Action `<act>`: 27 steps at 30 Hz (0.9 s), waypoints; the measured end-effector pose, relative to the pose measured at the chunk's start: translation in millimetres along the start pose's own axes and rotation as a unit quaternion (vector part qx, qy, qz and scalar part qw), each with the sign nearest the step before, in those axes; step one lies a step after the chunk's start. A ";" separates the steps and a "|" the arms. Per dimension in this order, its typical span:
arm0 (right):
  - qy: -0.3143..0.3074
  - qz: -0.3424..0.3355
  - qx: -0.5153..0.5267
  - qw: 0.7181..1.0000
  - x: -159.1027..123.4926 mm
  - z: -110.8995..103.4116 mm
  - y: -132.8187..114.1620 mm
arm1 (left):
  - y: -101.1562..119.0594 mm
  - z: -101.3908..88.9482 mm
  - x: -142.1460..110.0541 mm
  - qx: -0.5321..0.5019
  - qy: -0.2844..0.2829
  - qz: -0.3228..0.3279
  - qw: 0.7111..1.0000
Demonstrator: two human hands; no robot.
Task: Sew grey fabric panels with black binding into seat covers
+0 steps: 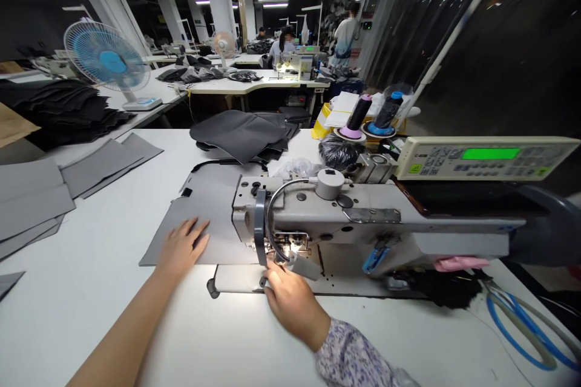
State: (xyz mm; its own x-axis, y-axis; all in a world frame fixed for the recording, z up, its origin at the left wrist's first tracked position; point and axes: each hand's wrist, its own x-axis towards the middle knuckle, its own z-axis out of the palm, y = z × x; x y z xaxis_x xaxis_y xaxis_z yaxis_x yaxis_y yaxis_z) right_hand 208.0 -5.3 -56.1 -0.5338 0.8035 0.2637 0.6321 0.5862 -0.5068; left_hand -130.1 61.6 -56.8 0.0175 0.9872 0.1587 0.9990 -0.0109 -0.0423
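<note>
A grey sheet of fabric or leatherette (pixel 213 199) lies on the table, its right side running under the head of a sewing machine (pixel 318 211). My left hand (pixel 184 245) rests flat on the sheet's lower left part, fingers spread. Just below the lit needle area, my right hand (pixel 293 299) is curled close to the sheet's front edge on the machine bed (pixel 236 278). The small lamp (pixel 304 267) covers part of its fingers, so whatever they pinch is hidden. A black strip (pixel 222 162) runs along the sheet's far edge.
Dark cut pieces (pixel 240 133) are stacked behind the machine, and grey panels (pixel 31 193) lie at left. Thread cones (pixel 361 113) stand behind the arm. Blue-handled scissors (pixel 521 326) lie right, below a control panel (pixel 490 157). A fan (pixel 111 60) and several people are farther back.
</note>
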 end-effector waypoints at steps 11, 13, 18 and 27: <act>0.071 0.004 -0.007 0.997 -12.9 9.5 -0.4 | 5.3 -3.8 1.7 -0.020 0.031 0.002 0.999; 0.082 0.009 -0.009 0.997 -16.7 11.0 -3.5 | 11.7 -7.3 -5.7 -0.047 0.033 0.020 0.998; 0.092 -0.002 -0.002 0.996 -16.2 7.7 -7.1 | 43.2 -22.2 -25.2 -0.113 -0.031 0.102 0.988; 0.102 -0.024 -0.018 0.994 -16.5 10.9 -4.0 | 88.8 -44.2 -7.3 -0.064 -0.149 0.120 0.979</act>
State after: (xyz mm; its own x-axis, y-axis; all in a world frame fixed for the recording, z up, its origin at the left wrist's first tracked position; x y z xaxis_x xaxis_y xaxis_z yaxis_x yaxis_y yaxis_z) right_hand 208.1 -22.0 -67.4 -0.4414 0.7767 0.4493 0.6298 0.6248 -0.4614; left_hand -39.8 46.3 -18.2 0.2586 0.9563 -0.1360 0.9648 -0.2489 0.0848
